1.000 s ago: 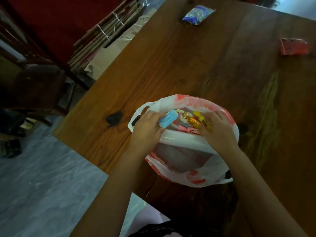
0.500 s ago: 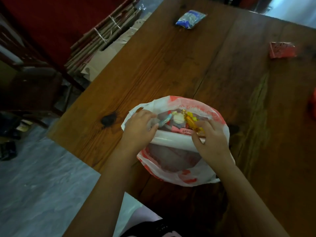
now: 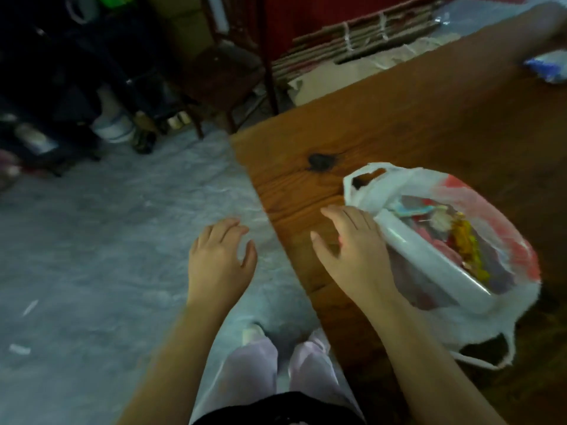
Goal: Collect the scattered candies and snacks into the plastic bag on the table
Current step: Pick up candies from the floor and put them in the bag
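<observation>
On the near left corner of the wooden table (image 3: 399, 118) sits one plastic bag (image 3: 478, 326), white with red print. Its mouth is open upward and its near rim is rolled into a thick white band. Two handle loops (image 3: 349, 191) show, one at the far left of the bag and one at its near right. Inside lie wrapped candies (image 3: 466, 243): a blue piece, a pale round one and a cluster of yellow wrappers can be told apart, but blur makes a full count impossible. One blue and white packet (image 3: 549, 67) lies at the far right of the table, well apart from the bag and cut off by the frame edge.

Two bare hands are in view. The right hand (image 3: 352, 250) is at the table edge just left of the bag, fingers spread and relaxed, grasping nothing, its outer side touching the rolled rim. The left hand (image 3: 219, 259) hovers off the table above the grey floor (image 3: 92, 240), fingers loosely curled and empty. Beyond the table, one dark chair (image 3: 221, 72) and one tied bundle of sticks (image 3: 368, 32) are dim and hard to read
</observation>
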`<state>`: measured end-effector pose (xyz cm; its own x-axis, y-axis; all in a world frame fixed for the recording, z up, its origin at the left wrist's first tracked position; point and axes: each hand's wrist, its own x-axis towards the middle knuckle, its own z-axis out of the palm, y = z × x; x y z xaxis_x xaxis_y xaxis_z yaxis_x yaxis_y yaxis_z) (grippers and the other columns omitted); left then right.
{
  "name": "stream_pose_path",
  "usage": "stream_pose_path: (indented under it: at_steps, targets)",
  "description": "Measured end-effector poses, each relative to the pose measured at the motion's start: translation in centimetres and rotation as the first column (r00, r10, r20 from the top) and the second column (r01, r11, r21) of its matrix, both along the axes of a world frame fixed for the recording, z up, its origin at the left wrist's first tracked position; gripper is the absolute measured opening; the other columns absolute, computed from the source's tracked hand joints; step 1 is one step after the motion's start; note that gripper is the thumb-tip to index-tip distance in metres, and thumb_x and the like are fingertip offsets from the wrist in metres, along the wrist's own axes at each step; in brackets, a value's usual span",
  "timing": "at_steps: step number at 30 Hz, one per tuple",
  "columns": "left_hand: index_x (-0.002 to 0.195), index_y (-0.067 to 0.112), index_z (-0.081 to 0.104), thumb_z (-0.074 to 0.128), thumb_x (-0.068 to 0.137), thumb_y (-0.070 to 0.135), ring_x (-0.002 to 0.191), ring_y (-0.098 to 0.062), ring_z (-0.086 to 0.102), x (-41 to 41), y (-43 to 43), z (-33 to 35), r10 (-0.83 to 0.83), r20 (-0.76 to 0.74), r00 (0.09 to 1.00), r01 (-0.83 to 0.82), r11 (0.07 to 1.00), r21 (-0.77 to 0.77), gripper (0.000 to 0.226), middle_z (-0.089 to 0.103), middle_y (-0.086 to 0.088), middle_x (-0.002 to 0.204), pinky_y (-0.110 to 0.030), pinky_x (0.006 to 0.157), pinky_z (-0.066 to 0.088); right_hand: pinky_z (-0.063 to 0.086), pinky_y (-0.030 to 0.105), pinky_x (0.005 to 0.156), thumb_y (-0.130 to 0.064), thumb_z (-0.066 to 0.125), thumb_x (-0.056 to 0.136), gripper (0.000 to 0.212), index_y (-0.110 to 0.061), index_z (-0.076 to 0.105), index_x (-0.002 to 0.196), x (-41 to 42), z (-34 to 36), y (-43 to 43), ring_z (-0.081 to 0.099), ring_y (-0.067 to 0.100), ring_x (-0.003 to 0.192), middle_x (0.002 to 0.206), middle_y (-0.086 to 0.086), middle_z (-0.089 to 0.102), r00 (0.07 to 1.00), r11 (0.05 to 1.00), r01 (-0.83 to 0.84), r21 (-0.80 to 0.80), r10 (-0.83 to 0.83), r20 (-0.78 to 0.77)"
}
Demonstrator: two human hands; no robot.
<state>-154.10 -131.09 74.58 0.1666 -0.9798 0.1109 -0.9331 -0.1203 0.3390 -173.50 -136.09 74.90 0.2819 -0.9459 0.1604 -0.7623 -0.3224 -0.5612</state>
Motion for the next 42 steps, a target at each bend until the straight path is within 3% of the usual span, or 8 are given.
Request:
stream_pose_path:
  at_steps: [9, 16, 19, 26, 29, 35, 42]
  targets:
    - [0.093, 0.006, 0.066, 0.039, 0.079, 0.032, 0.089, -0.035, 0.062, 9.5, 11.9, -0.3, 0.351, -0.041, 0.936, -0.351, 0.936, -0.012, 0.040, 0.067, -0.013, 0.101, -0.042, 0.073, 0.050, 0.047, 0.043, 0.085, -0.036, 0.049, 0.079, 0.037, -0.011, 0.061, 0.103, 12.3, -0.2, 7.1, 0.060, 0.030, 0.097, 0.103, 0.010, 0.066, 0.936, 0.940, -0.341, -0.021, 0.337, -0.106]
    - [0.094, 0.004, 0.066, 0.039, 0.079, 0.031, 0.086, -0.035, 0.062, 19.1, 25.7, -0.4, 0.543, -0.088, 0.835, -0.548, 0.834, -0.066, 0.040, 0.067, -0.013, 0.099, -0.042, 0.074, 0.049, 0.049, 0.041, 0.083, -0.034, 0.046, 0.077, 0.038, -0.008, 0.063, 0.099, 24.9, 0.4, 17.7, 0.062, 0.034, 0.091, 0.099, 0.012, 0.067, 0.850, 0.847, -0.527, -0.075, 0.522, -0.078]
    - [0.095, 0.004, 0.065, 0.039, 0.080, 0.032, 0.088, -0.034, 0.061, 22.9, 32.1, -0.4, 0.640, -0.125, 0.758, -0.651, 0.754, -0.088, 0.041, 0.067, -0.013, 0.100, -0.043, 0.076, 0.048, 0.048, 0.041, 0.084, -0.031, 0.052, 0.079, 0.035, -0.008, 0.063, 0.102, 30.2, -0.1, 22.7, 0.062, 0.034, 0.093, 0.100, 0.012, 0.067, 0.792, 0.792, -0.610, -0.038, 0.606, -0.073]
    - [0.096, 0.003, 0.064, 0.039, 0.080, 0.032, 0.088, -0.036, 0.061, 30.1, 43.2, -2.5, 0.854, -0.159, 0.495, -0.869, 0.490, -0.074, 0.042, 0.066, -0.015, 0.100, -0.043, 0.077, 0.047, 0.049, 0.041, 0.082, -0.035, 0.045, 0.079, 0.041, -0.007, 0.063, 0.101, 41.9, -1.1, 28.4, 0.063, 0.033, 0.091, 0.099, 0.014, 0.068, 0.601, 0.604, -0.797, 0.004, 0.793, -0.101]
    - [0.096, 0.002, 0.064, 0.039, 0.080, 0.032, 0.088, -0.036, 0.061, 33.4, 44.0, -3.8, 0.890, -0.178, 0.420, -0.907, 0.416, -0.056, 0.042, 0.066, -0.015, 0.099, -0.043, 0.076, 0.047, 0.050, 0.043, 0.081, -0.036, 0.044, 0.078, 0.042, -0.007, 0.064, 0.101, 47.1, -2.4, 28.1, 0.063, 0.034, 0.092, 0.099, 0.015, 0.068, 0.558, 0.563, -0.826, 0.011, 0.822, -0.112]
    - [0.093, 0.003, 0.065, 0.041, 0.079, 0.027, 0.085, -0.035, 0.062, 43.6, 39.6, -4.2, 0.909, -0.175, 0.380, -0.925, 0.367, -0.100, 0.037, 0.067, -0.014, 0.096, -0.041, 0.073, 0.049, 0.049, 0.045, 0.082, -0.025, 0.054, 0.075, 0.035, -0.004, 0.064, 0.101, 59.9, -4.3, 24.3, 0.062, 0.037, 0.093, 0.099, 0.018, 0.067, 0.511, 0.514, -0.857, 0.025, 0.856, -0.083]
    - [0.091, 0.002, 0.065, 0.042, 0.079, 0.024, 0.083, -0.033, 0.062, 57.7, 33.3, -2.0, 0.931, -0.169, 0.324, -0.942, 0.300, -0.151, 0.033, 0.067, -0.013, 0.094, -0.039, 0.071, 0.049, 0.047, 0.043, 0.084, -0.035, 0.043, 0.078, 0.044, -0.005, 0.062, 0.103, 75.6, -2.9, 18.3, 0.059, 0.036, 0.095, 0.102, 0.018, 0.065, 0.375, 0.378, -0.926, 0.009, 0.922, -0.099]
